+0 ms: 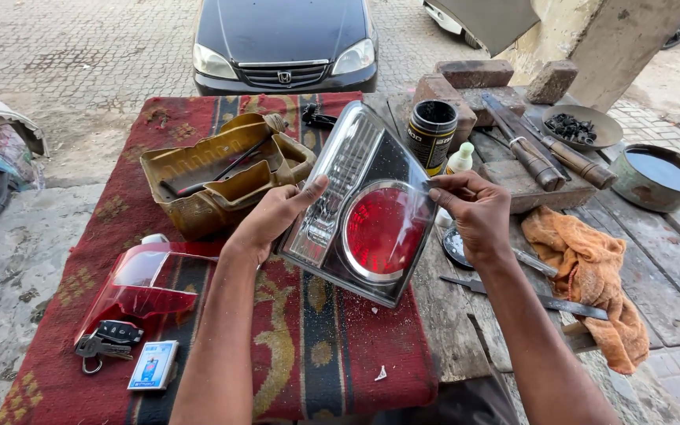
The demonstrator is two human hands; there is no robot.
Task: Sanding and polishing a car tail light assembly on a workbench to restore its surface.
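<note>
Tail lamp (360, 208): raised over red rug (293, 354), tilted, centre of scene. Left hand (273, 220) cupped under left rim, thumb on top; right hand (474, 212) pinching right edge. Risk: slip from the thin pinch, drop onto knife (541, 301) or tin (432, 134) at right. Red lens (139, 283) near left, keys (108, 340) beside. Open room: near rug, centre.
</note>
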